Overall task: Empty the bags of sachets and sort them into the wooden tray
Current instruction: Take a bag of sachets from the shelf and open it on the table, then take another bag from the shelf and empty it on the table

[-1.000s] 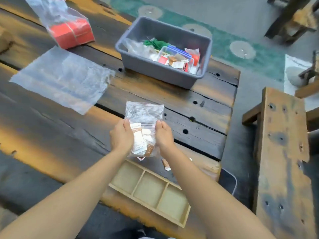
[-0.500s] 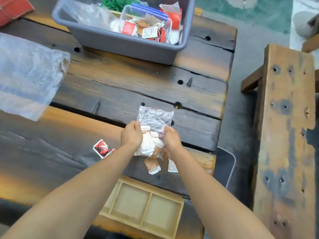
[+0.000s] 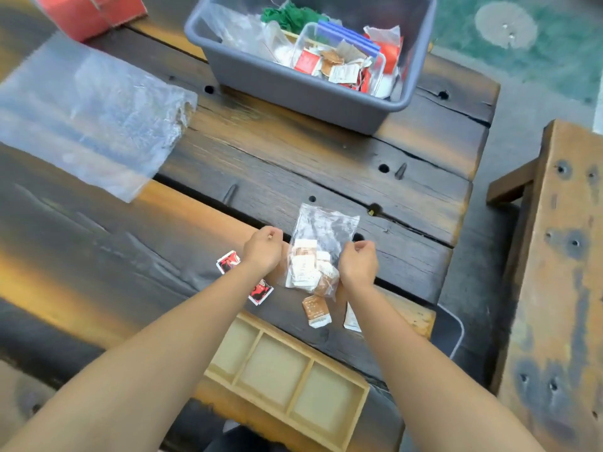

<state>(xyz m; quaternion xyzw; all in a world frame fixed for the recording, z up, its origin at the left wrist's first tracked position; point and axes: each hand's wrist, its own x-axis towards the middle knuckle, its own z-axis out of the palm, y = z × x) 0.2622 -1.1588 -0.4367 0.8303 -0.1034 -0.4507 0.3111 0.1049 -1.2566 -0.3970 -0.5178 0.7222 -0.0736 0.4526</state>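
Note:
A small clear bag of sachets [image 3: 321,243] lies on the dark wooden table [image 3: 293,151], its mouth toward me, holding white and brown sachets. My left hand [image 3: 263,250] is curled at its left edge and my right hand [image 3: 358,264] at its right edge, each pinching the plastic. Just below the bag lie a loose brown sachet [image 3: 316,310] and a white sachet [image 3: 351,318]. Two red-and-black sachets [image 3: 228,261] lie beside my left wrist. The wooden tray [image 3: 303,350] sits at the near edge between my forearms, its three visible compartments bare.
A grey tub [image 3: 326,102] at the back holds more bags of sachets [image 3: 339,65]. An empty clear bag [image 3: 94,115] lies flat at the left, a red box in plastic [image 3: 91,11] behind it. A wooden bench [image 3: 554,288] stands to the right.
The bag has come down from mid-air to the table. My hands have drawn apart at its mouth, and loose sachets now show below the bag.

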